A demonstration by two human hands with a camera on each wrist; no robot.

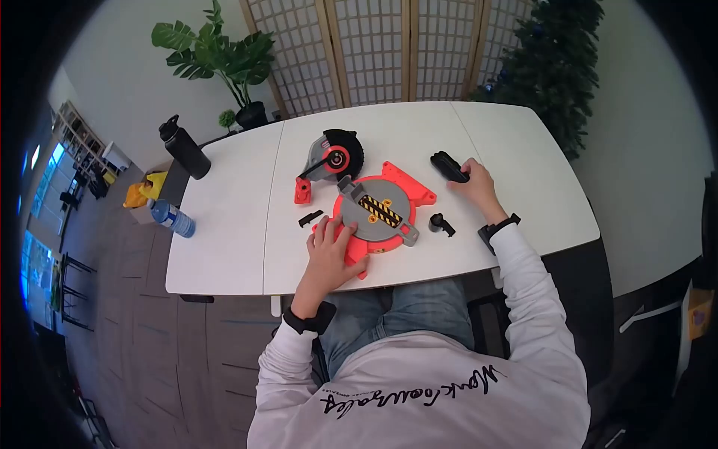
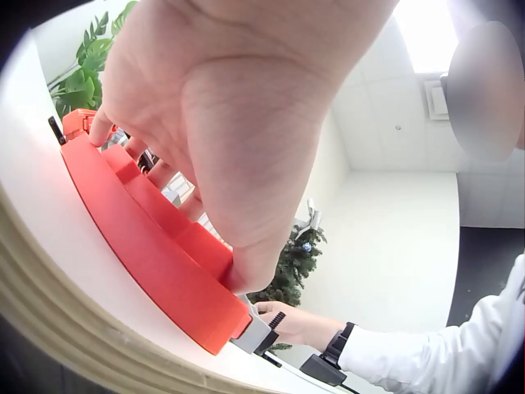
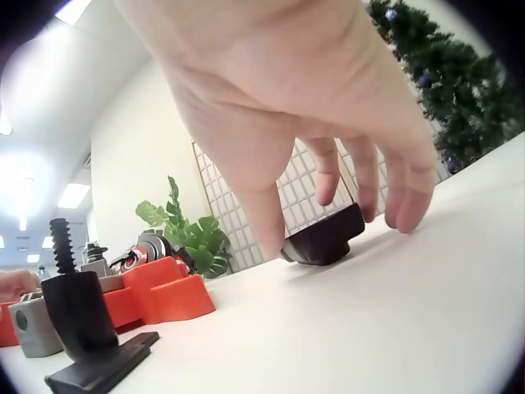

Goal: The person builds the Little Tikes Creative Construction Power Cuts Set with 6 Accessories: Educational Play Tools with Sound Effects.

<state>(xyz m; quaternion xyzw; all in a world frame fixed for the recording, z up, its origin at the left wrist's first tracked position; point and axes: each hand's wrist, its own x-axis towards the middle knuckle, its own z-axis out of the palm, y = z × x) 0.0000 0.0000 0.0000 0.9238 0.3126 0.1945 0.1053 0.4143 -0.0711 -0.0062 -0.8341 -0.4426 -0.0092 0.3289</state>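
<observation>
My left hand (image 1: 329, 258) rests on the red and grey round base (image 1: 385, 196) of what looks like a toy saw. Its fingers spread over the base's near left side, with the thumb at the red rim in the left wrist view. Away to the right, my right hand (image 1: 479, 191) holds a black plastic piece (image 1: 446, 165) between thumb and fingers, low over the white table. In the right wrist view the thumb meets one end of that black piece (image 3: 324, 238). Behind the base lies the saw head (image 1: 334, 156) with its dark round blade.
A small black knob with a threaded stem (image 1: 441, 224) stands right of the base, and a thin black strip (image 1: 310, 218) lies left of it. A black flask (image 1: 185, 148) and a water bottle (image 1: 173, 218) stand at the left of the white table (image 1: 224, 251).
</observation>
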